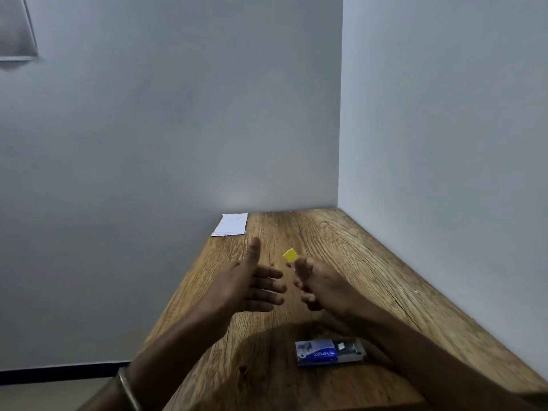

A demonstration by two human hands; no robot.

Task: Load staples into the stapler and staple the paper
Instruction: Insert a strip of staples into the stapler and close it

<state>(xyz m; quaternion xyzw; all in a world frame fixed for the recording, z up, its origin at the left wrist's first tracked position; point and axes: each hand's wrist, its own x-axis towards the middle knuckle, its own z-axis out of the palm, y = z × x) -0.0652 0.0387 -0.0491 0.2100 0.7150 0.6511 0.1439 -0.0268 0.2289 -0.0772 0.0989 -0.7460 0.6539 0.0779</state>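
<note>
My right hand [318, 284] grips a small stapler above the table; only its yellow tip [289, 255] and a bit of metal show past my fingers. My left hand [252, 280] hovers just left of it, fingers straight and spread, thumb up, holding nothing. A blue staple box [321, 353] lies near the front of the wooden table [341, 247], its tray slid partly out to the right with staples showing. A white folded paper [230, 224] lies at the table's far left corner against the wall.
Grey walls close in the table at the back and along the right side. The table's left edge drops off to the floor. A metal bangle [127, 390] sits on my left wrist.
</note>
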